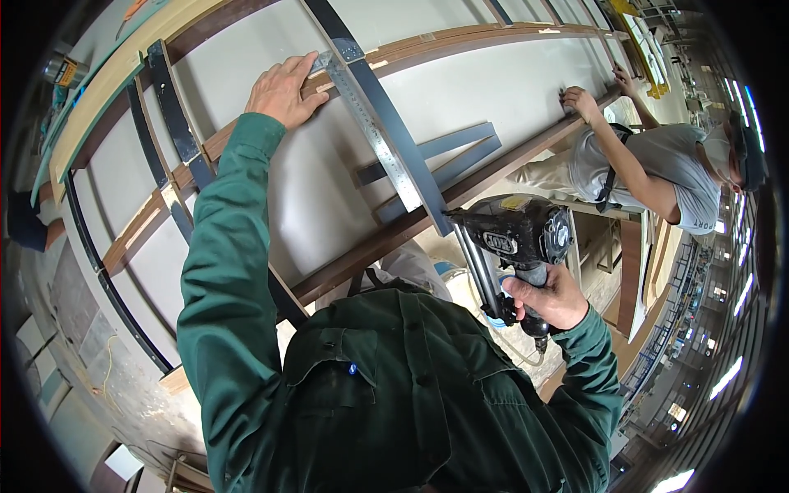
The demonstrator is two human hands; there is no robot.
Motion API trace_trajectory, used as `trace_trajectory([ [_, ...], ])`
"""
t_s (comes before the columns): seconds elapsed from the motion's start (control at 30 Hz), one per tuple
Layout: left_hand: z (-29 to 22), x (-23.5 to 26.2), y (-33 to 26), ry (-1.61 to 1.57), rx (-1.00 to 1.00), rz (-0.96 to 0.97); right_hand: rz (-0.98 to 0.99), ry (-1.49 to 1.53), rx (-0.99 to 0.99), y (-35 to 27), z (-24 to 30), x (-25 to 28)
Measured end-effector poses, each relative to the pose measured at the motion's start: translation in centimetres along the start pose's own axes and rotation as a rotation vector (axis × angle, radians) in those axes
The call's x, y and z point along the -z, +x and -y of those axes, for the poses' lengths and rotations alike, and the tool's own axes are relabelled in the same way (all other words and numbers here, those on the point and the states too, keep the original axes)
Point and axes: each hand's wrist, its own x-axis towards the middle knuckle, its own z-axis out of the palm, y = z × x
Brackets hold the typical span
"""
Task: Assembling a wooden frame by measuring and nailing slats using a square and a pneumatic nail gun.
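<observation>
My right hand [552, 297] is wrapped round the handle of a black pneumatic nail gun [514, 238]. The gun's nose touches, or nearly touches, the near end of a dark blue-grey strip [394, 123], where it crosses the near brown rail [353, 267]. Along that strip lies a steel square [374, 131]. At the square's far end, my left hand [283, 92] presses down, its fingers over the middle brown rail [436, 43] and its thumb on the near side. The fingers cover part of the square's short leg.
Pale panels [485, 86] lie beneath the frame. Two loose blue-grey strips [460, 152] rest on them. A co-worker [641, 164] in a grey shirt holds the near rail at right. Another person's arm [53, 230] shows at far left. A can [66, 71] stands upper left.
</observation>
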Motion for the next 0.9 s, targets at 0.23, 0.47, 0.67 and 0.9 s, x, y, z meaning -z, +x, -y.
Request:
trace_trajectory([
  [0.23, 0.2, -0.2, 0.0, -0.001, -0.015, -0.015, 0.017, 0.009, -0.002, -0.1, 0.3, -0.2],
  [0.47, 0.1, -0.1, 0.0, -0.002, 0.000, 0.000, 0.021, 0.001, -0.009, -0.1, 1.2, -0.4],
  [0.67, 0.0, 0.1, 0.0, -0.002, 0.001, 0.015, 0.016, -0.040, -0.007, -0.3, 1.4, -0.5],
  [0.9, 0.1, 0.0, 0.0, -0.008, -0.012, -0.016, -0.041, 0.041, 0.015, -1.1, -0.1, -0.2],
])
